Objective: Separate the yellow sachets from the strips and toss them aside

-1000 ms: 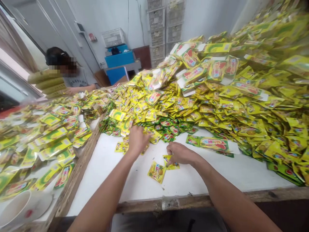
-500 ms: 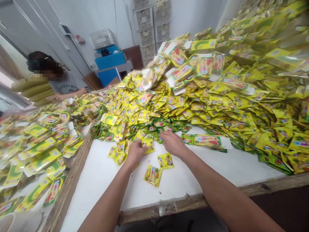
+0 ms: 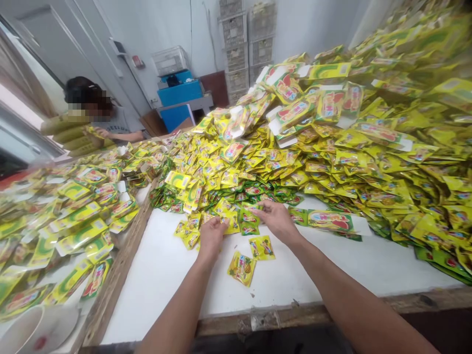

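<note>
My left hand [image 3: 214,235] is closed in a pinch on a yellow sachet [image 3: 232,222] at the near edge of the pile. To its right my right hand [image 3: 276,219] pinches a green sachet [image 3: 250,221], which hangs beside the yellow one. Two loose yellow sachets, one [image 3: 261,247] nearer the hands and one [image 3: 241,268] closer to the front, lie on the white table [image 3: 165,285]. A flattened yellow and green box [image 3: 330,221] rests right of my right hand. Green sachets [image 3: 254,189] show under the yellow heap.
A tall heap of yellow sachets [image 3: 332,162] fills the back and right. Left of a wooden divider [image 3: 118,275] lie many small boxes [image 3: 79,216] and a white container [image 3: 40,329]. A person [image 3: 110,120] sits behind at the left.
My right hand has drawn a green sachet out of the pile toward my left hand. The view has shifted slightly left. The person's hands at the back are raised now.
</note>
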### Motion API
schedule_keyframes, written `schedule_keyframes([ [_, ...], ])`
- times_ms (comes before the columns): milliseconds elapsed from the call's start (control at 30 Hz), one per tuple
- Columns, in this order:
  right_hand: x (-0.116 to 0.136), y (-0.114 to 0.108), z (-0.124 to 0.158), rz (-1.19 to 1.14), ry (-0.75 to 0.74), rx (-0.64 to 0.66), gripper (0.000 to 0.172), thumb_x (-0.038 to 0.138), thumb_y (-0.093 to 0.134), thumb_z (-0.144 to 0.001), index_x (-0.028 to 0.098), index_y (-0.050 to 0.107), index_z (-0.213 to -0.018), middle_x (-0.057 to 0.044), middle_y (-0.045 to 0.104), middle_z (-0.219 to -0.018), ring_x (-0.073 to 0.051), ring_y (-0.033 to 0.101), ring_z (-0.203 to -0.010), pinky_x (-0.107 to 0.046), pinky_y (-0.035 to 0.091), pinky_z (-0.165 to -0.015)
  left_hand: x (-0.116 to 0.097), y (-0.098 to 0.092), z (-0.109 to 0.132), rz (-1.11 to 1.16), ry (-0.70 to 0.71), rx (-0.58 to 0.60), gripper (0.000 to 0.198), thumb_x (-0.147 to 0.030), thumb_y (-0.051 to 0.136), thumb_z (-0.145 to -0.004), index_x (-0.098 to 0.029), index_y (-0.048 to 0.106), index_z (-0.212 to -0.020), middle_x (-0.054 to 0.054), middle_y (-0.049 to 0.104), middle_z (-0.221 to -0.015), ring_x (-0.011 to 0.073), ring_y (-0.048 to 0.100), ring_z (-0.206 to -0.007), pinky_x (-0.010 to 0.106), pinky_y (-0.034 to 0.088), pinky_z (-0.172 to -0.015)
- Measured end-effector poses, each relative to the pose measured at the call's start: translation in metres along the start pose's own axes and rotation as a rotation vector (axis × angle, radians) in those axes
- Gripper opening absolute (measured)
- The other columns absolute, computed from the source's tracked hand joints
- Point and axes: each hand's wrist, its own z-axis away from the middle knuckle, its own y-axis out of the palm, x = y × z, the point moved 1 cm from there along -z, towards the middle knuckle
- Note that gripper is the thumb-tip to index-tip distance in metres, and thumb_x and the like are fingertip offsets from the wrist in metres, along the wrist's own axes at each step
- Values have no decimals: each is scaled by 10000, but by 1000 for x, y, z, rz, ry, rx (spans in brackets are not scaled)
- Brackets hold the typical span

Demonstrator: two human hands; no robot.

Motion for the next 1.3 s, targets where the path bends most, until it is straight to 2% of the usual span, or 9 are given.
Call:
schedule_keyframes([
  [100, 2, 10, 3, -147, 64, 183, 405, 533, 694, -590, 168, 607, -741, 61, 436, -496, -98, 398, -459, -233, 318, -453, -2, 8, 4, 134, -56, 106, 395, -443, 795, -527, -148, 600, -705, -14, 603, -594, 104, 555, -529, 215, 460, -503],
  [233, 1, 14, 5, -99, 14, 153, 380, 505, 710, -578, 165, 613, -718, 77, 376, -491, -77, 318, -470, -219, 225, -448, -10, 13, 12, 142, -38, 242, 362, -404, 802, -555, -145, 600, -707, -22, 605, -589, 97, 563, -533, 223, 499, -544],
  [433, 10, 13, 13, -329, 101, 166, 467, 483, 748, -548, 171, 594, -860, 17, 589, -649, -120, 517, -568, -239, 395, -518, -16, 12, 17, 92, -55, 242, 426, -347, 837, -484, -134, 623, -785, 26, 682, -689, 138, 614, -582, 230, 493, -520],
  [600, 16, 17, 19, -364, 89, 367, 472, 500, 709, -608, 167, 646, -937, -57, 686, -816, -232, 631, -798, -347, 498, -714, -23, 14, 16, 114, -24, 286, 441, -356, 842, -447, -132, 605, -744, 28, 663, -666, 137, 599, -568, 241, 489, -525],
  [733, 17, 14, 17, -29, -108, 82, 479, 462, 690, -639, 212, 639, -1044, -39, 668, -864, -207, 598, -744, -327, 481, -680, -35, 15, 14, 77, 9, 311, 432, -363, 841, -454, -142, 600, -736, 5, 637, -639, 123, 578, -555, 230, 483, -520],
  [867, 21, 7, 17, 110, -272, 1, 229, 381, 684, -656, 217, 658, -812, -1, 618, -739, -133, 467, -560, -285, 413, -584, -34, 14, 10, 10, 15, 290, 399, -425, 810, -513, -146, 569, -665, -35, 556, -548, 101, 535, -507, 244, 493, -533],
  [1000, 17, 4, 11, -142, -83, -44, 364, 492, 716, -598, 203, 496, -589, 42, 490, -556, -111, 425, -513, -260, 378, -512, -20, 12, 7, 73, -22, 164, 461, -495, 782, -532, -152, 592, -776, 7, 633, -672, 144, 604, -616, 271, 511, -581],
  [1100, 11, 9, 6, -365, 59, -3, 474, 574, 742, -509, 207, 453, -587, 55, 471, -526, -106, 441, -490, -257, 399, -480, -13, 15, 9, 74, 5, 202, 439, -514, 746, -593, -152, 595, -791, 31, 655, -710, 157, 617, -658, 266, 500, -590],
  [1300, 16, 17, 15, -317, 37, 73, 448, 579, 707, -577, 180, 546, -698, 8, 567, -657, -136, 534, -621, -254, 437, -550, -10, 19, 12, -11, 121, 201, 402, -447, 779, -584, -157, 607, -803, 5, 616, -632, 141, 578, -594, 251, 462, -564],
])
